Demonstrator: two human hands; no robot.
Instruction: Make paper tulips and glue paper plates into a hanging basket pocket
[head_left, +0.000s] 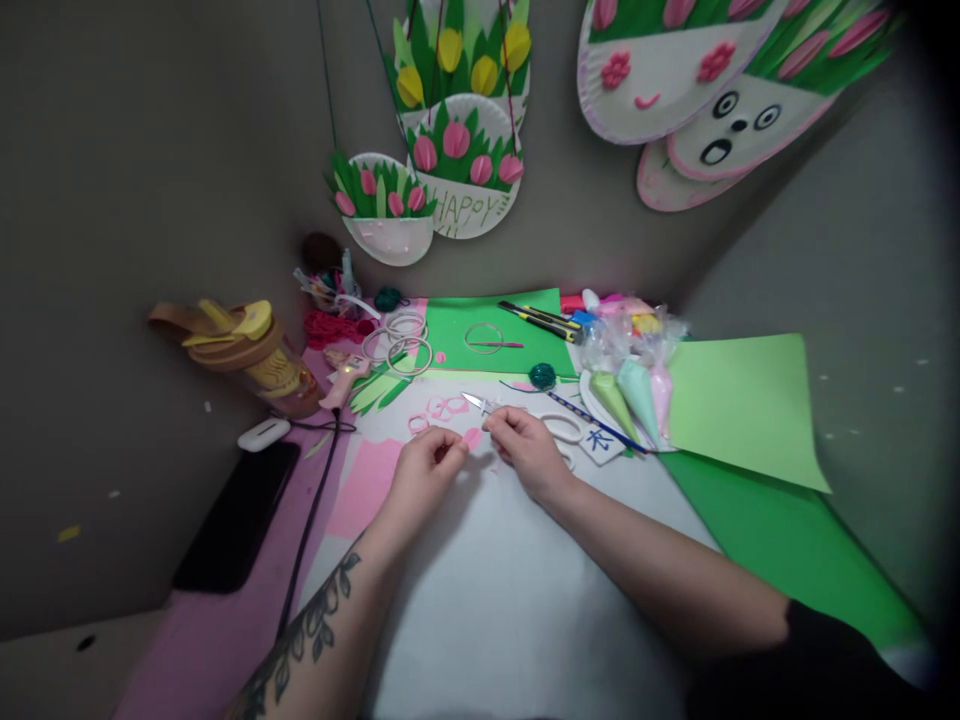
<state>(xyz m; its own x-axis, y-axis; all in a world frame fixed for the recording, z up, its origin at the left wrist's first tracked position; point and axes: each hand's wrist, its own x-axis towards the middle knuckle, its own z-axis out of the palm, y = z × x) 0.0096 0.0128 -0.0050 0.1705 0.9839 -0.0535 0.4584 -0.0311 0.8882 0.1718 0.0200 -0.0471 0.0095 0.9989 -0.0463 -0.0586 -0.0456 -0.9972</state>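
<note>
My left hand (426, 468) and my right hand (525, 447) meet over a white sheet (495, 580) on the table. Between their pinched fingertips is a small pink paper piece (472, 437). Each hand's fingers are closed on an edge of it. White-handled scissors (525, 415) lie on the sheet just behind my right hand, blades pointing left. Pink paper cut-outs (436, 409) lie just beyond my left hand.
Green paper sheets (742, 405) lie at right, piping bags (637, 385) and a plate behind them. Wire rings (401, 340), a glue gun (343, 375), a cup of tools, a black phone (236, 515) and a cable sit at left. Paper-plate flower crafts (457, 150) hang on the wall.
</note>
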